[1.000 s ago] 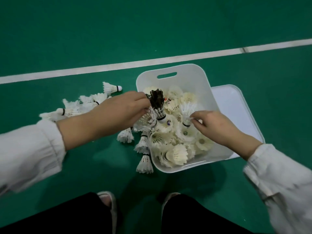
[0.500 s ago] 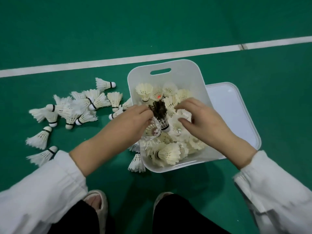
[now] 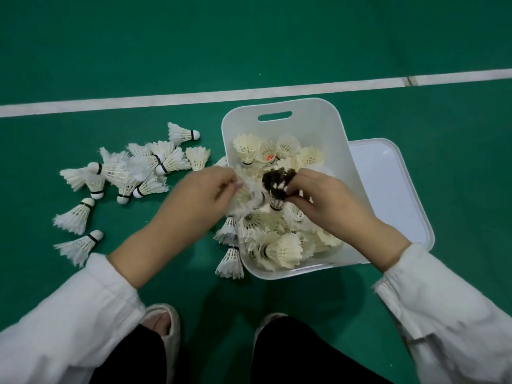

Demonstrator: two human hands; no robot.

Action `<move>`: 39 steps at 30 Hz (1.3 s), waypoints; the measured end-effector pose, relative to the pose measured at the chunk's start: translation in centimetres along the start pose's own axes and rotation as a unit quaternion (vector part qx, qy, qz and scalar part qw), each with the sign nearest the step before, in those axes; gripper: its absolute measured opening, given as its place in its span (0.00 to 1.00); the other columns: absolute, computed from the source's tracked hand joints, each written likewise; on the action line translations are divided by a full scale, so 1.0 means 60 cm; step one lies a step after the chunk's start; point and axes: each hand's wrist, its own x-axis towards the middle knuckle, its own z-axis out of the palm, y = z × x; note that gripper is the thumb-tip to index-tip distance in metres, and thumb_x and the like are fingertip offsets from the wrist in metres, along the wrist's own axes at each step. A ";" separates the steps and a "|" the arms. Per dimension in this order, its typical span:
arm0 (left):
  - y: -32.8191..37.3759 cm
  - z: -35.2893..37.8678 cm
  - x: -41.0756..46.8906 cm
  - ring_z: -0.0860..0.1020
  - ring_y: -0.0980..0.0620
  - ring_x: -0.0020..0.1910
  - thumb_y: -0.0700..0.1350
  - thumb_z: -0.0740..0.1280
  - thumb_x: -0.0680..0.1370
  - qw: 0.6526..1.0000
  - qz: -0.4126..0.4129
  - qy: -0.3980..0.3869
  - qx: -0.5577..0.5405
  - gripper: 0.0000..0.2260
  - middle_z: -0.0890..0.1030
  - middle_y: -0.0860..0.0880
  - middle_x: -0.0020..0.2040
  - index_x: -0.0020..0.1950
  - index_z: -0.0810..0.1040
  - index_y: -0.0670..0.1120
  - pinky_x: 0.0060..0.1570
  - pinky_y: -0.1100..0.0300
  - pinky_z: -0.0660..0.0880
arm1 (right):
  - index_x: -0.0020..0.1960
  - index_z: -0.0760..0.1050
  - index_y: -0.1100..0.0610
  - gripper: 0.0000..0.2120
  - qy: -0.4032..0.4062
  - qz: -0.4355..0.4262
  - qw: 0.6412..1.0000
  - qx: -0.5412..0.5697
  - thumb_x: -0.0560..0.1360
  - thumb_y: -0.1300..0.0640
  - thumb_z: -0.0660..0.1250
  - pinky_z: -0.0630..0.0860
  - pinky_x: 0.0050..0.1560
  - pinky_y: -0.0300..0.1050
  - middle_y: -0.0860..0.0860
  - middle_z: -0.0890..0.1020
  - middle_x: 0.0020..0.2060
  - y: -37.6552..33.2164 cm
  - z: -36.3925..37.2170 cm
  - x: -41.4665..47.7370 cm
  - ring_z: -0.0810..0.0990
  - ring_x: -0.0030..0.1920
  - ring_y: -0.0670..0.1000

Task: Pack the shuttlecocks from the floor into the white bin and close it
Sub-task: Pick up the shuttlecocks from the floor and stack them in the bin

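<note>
The white bin (image 3: 284, 106) stands open on the green floor, holding several pale shuttlecocks (image 3: 285, 249). Above them is a dark-feathered shuttlecock (image 3: 277, 180), and the curled fingers of my right hand (image 3: 329, 199) pinch it from the right. My left hand (image 3: 205, 196) hovers over the bin's left wall, its fingers curled on a blurred white shuttlecock (image 3: 250, 196). Several more white shuttlecocks (image 3: 130, 173) lie in a loose pile on the floor to the left. A few others (image 3: 230, 263) lean against the bin's left side.
The bin's white lid (image 3: 388, 189) lies flat on the floor, partly under the bin's right side. A white court line (image 3: 194, 97) runs across behind the bin. My feet in pale slippers (image 3: 163, 325) stand just in front of it.
The dark shuttlecock has passed from my left hand to my right hand over the bin. My right hand moved left and up to meet it. My view has shifted, so more floor shuttlecocks show.
</note>
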 end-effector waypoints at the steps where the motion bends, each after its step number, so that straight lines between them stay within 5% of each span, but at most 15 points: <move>1: -0.006 -0.007 0.006 0.75 0.53 0.36 0.46 0.60 0.79 0.999 -0.022 0.028 -0.005 0.09 0.78 0.51 0.38 0.45 0.77 0.44 0.36 0.58 0.72 | 0.48 0.77 0.58 0.04 0.001 0.013 1.000 -0.001 0.74 0.59 0.66 0.70 0.41 0.45 0.50 0.78 0.45 0.003 -0.001 -0.004 0.77 0.43 0.52; 4: -0.015 -0.019 0.026 0.69 0.55 0.29 0.46 0.60 0.79 0.994 -0.051 0.092 -0.007 0.10 0.75 0.50 0.33 0.41 0.75 0.44 0.29 0.59 0.64 | 0.49 0.76 0.55 0.04 -0.033 0.023 0.999 -0.008 0.75 0.58 0.65 0.70 0.39 0.44 0.47 0.79 0.45 -0.007 0.004 -0.018 0.77 0.44 0.51; 8: -0.007 -0.007 0.041 0.67 0.54 0.26 0.46 0.60 0.79 0.995 -0.066 0.077 -0.019 0.08 0.73 0.53 0.30 0.41 0.72 0.47 0.26 0.60 0.61 | 0.50 0.75 0.57 0.06 -0.087 -0.031 0.995 -0.049 0.77 0.59 0.60 0.67 0.34 0.41 0.50 0.79 0.45 -0.039 0.058 -0.014 0.76 0.47 0.52; 12: -0.005 0.009 0.044 0.68 0.51 0.27 0.46 0.59 0.79 0.996 -0.063 0.063 -0.013 0.10 0.73 0.50 0.29 0.39 0.72 0.45 0.27 0.58 0.62 | 0.52 0.76 0.61 0.12 -0.181 -0.037 0.970 -0.157 0.74 0.70 0.58 0.69 0.38 0.46 0.54 0.80 0.47 -0.028 0.137 0.018 0.77 0.51 0.56; 16: -0.006 0.015 0.043 0.68 0.49 0.27 0.47 0.59 0.79 0.997 -0.058 0.051 0.004 0.10 0.72 0.49 0.28 0.38 0.70 0.46 0.28 0.56 0.66 | 0.56 0.77 0.63 0.16 -0.212 -0.031 0.967 -0.135 0.72 0.72 0.59 0.76 0.50 0.46 0.57 0.80 0.53 -0.013 0.151 0.036 0.79 0.54 0.57; 19: -0.014 0.013 0.042 0.71 0.47 0.28 0.47 0.58 0.79 0.997 -0.056 0.047 0.012 0.11 0.75 0.46 0.30 0.40 0.73 0.43 0.29 0.54 0.69 | 0.61 0.75 0.58 0.15 -0.131 0.001 0.991 -0.031 0.76 0.65 0.61 0.76 0.55 0.44 0.51 0.78 0.58 -0.022 0.088 0.027 0.79 0.54 0.54; 23: -0.013 0.015 0.041 0.73 0.48 0.29 0.47 0.59 0.79 0.997 -0.066 0.040 0.006 0.10 0.76 0.48 0.30 0.42 0.75 0.45 0.30 0.54 0.70 | 0.55 0.75 0.57 0.09 0.109 -0.036 0.989 0.089 0.75 0.61 0.66 0.75 0.41 0.41 0.49 0.74 0.55 -0.041 0.003 0.014 0.78 0.38 0.49; 29: -0.003 0.026 0.045 0.71 0.50 0.29 0.48 0.59 0.78 0.998 -0.059 0.034 0.002 0.09 0.74 0.50 0.31 0.42 0.74 0.46 0.31 0.54 0.71 | 0.57 0.70 0.55 0.13 0.047 -0.120 0.991 -0.021 0.73 0.55 0.59 0.78 0.32 0.52 0.49 0.64 0.65 -0.048 0.017 0.033 0.79 0.41 0.54; 33: -0.015 0.015 0.045 0.74 0.48 0.30 0.50 0.58 0.79 0.998 -0.061 0.033 0.000 0.11 0.77 0.49 0.32 0.44 0.76 0.46 0.32 0.51 0.74 | 0.49 0.75 0.59 0.13 0.077 -0.126 0.987 -0.064 0.74 0.53 0.56 0.77 0.26 0.49 0.55 0.73 0.62 -0.047 0.018 0.053 0.80 0.41 0.56; 36: -0.020 0.001 0.048 0.77 0.49 0.31 0.54 0.57 0.79 0.998 -0.054 0.032 -0.013 0.13 0.80 0.50 0.33 0.44 0.77 0.48 0.34 0.51 0.75 | 0.44 0.76 0.61 0.15 0.094 -0.113 0.986 -0.071 0.75 0.51 0.56 0.78 0.30 0.48 0.56 0.76 0.61 -0.031 0.004 0.072 0.81 0.40 0.56; 39: -0.031 -0.017 0.054 0.76 0.50 0.32 0.54 0.55 0.79 0.998 -0.050 0.024 0.024 0.14 0.79 0.50 0.33 0.42 0.75 0.48 0.35 0.51 0.75 | 0.46 0.77 0.63 0.09 0.137 0.004 0.990 -0.044 0.77 0.57 0.63 0.78 0.40 0.52 0.56 0.74 0.60 0.019 -0.011 0.087 0.80 0.39 0.57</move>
